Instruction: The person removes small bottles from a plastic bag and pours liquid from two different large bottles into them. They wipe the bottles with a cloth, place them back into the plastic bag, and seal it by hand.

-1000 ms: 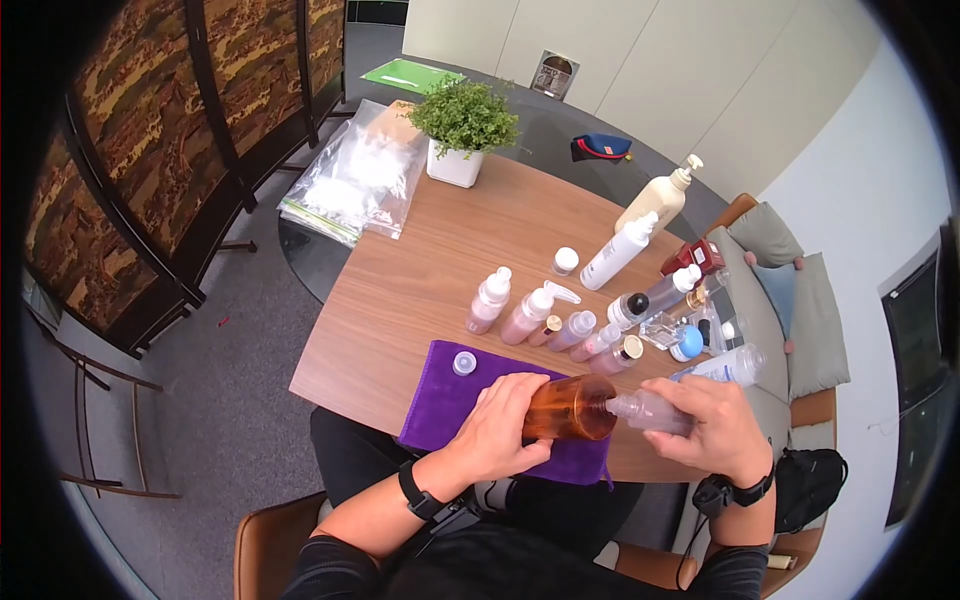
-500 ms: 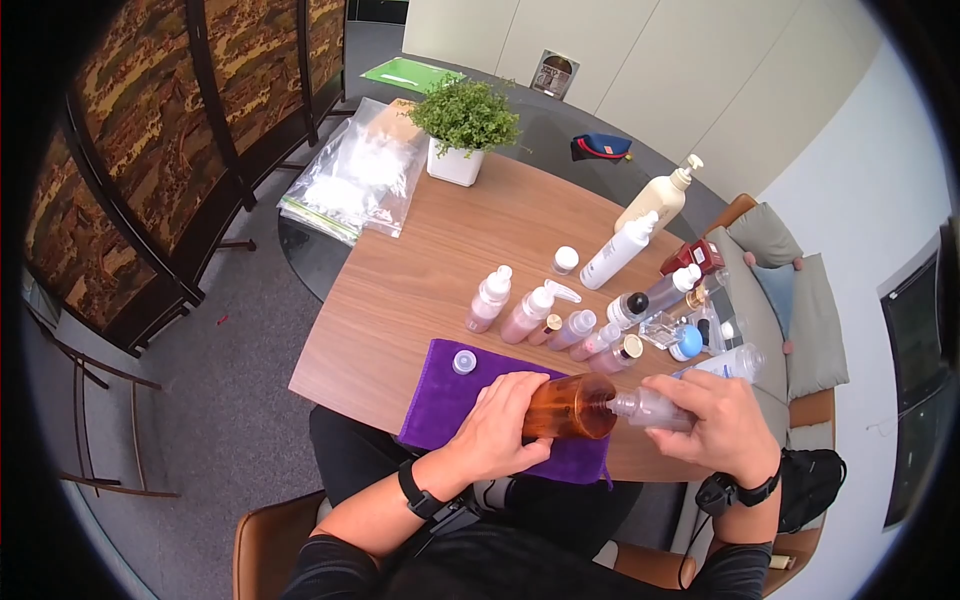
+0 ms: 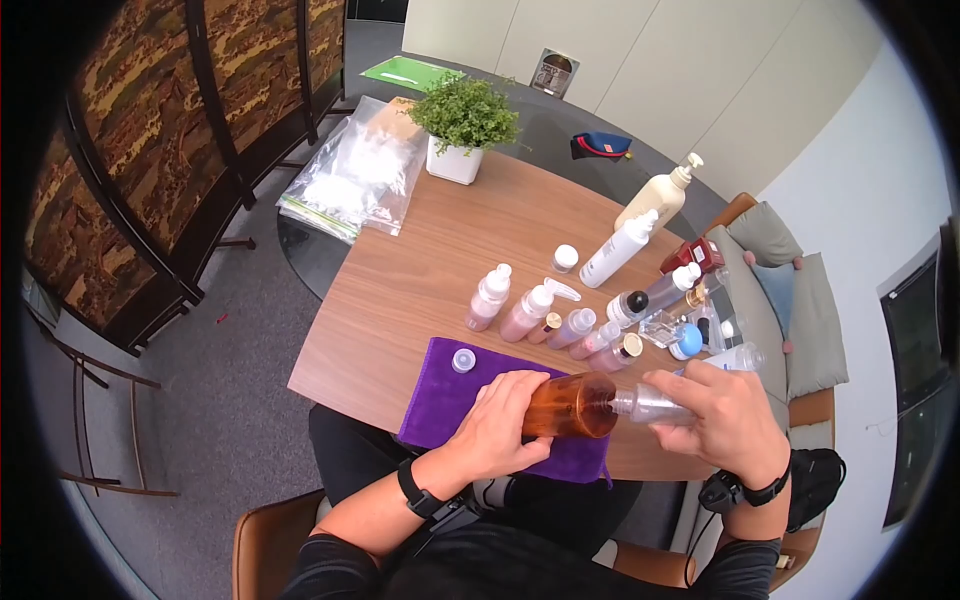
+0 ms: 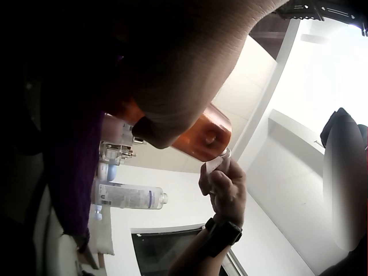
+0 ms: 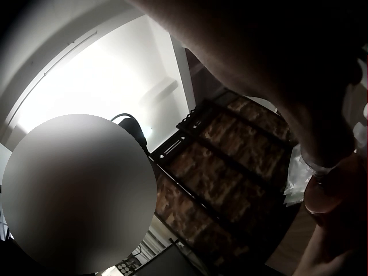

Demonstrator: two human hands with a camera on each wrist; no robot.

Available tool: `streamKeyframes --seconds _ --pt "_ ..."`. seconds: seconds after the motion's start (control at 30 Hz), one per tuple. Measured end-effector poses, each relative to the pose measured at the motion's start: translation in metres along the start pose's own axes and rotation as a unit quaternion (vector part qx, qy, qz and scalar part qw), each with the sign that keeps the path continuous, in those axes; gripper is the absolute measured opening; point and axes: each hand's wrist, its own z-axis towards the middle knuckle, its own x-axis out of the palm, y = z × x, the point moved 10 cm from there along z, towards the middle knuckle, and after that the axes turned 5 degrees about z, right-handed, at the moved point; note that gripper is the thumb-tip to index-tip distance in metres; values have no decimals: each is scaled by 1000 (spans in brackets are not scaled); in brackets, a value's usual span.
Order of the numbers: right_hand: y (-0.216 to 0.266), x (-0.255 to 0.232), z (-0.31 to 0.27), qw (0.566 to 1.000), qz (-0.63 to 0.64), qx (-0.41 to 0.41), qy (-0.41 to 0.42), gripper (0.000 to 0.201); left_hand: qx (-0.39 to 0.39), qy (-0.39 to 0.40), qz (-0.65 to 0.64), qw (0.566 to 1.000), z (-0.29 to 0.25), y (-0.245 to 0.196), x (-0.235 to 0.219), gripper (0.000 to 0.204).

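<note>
An amber bottle [image 3: 570, 405] lies on its side above the purple cloth [image 3: 440, 400], gripped by the left hand [image 3: 497, 430]. The right hand [image 3: 725, 420] holds a small clear bottle [image 3: 655, 405], its threaded neck against the rounded end of the amber one. Whether the neck touches or enters it cannot be told. In the left wrist view the amber bottle [image 4: 210, 135] reaches toward the right hand [image 4: 224, 187]. A small clear cap [image 3: 463, 360] rests on the cloth. The right wrist view is dark around the amber bottle [image 5: 322, 195].
Several pink-tinted bottles [image 3: 488, 300] stand behind the cloth. A white jar [image 3: 565, 260], a white bottle [image 3: 615, 255] and a cream pump bottle [image 3: 655, 200] are farther back. A potted plant [image 3: 455, 165] and plastic bags [image 3: 360, 180] are at the back left; a labelled clear bottle [image 3: 738, 358] is at right.
The right hand has shifted slightly right with the small bottle, which now looks clearer and shows more of its threaded neck. The left hand and amber bottle have stayed nearly still.
</note>
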Motion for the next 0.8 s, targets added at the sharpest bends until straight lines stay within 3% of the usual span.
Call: streamKeyframes --seconds 0.8 --pt "32 -15 16 995 -96 -27 -18 57 -19 0 -12 1000 0 1 -3 83"
